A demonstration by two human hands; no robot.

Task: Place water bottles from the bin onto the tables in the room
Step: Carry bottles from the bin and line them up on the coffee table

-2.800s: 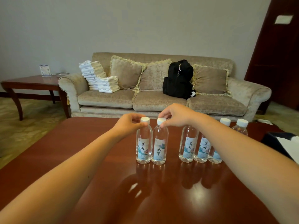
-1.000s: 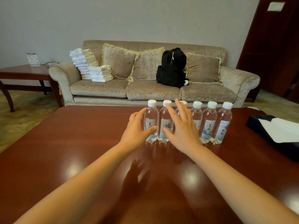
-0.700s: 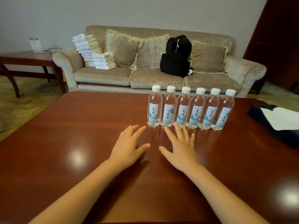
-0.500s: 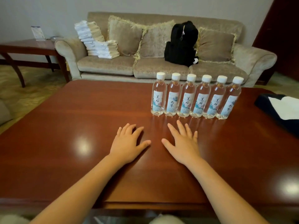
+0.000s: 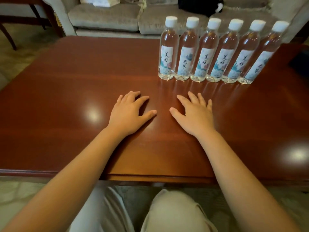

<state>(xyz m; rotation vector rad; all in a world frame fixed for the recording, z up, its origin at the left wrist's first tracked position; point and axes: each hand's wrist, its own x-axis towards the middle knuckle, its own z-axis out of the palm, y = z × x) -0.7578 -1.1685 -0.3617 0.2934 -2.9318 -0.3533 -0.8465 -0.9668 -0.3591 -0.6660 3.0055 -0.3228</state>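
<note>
You're resting left hand [image 5: 129, 114] and right hand [image 5: 194, 115] flat and empty on the bench [image 5: 66, 97], fingers spread, likely because the six bottles [image 5: 223, 61] are standing in a tight row just beyond.

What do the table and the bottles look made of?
The table looks like varnished wood: reddish-brown, faint grain, mirror-like light glare. The bottles seem clear plastic: see-through walls, white matte caps; printed labels, paper or film, unclear.
</note>
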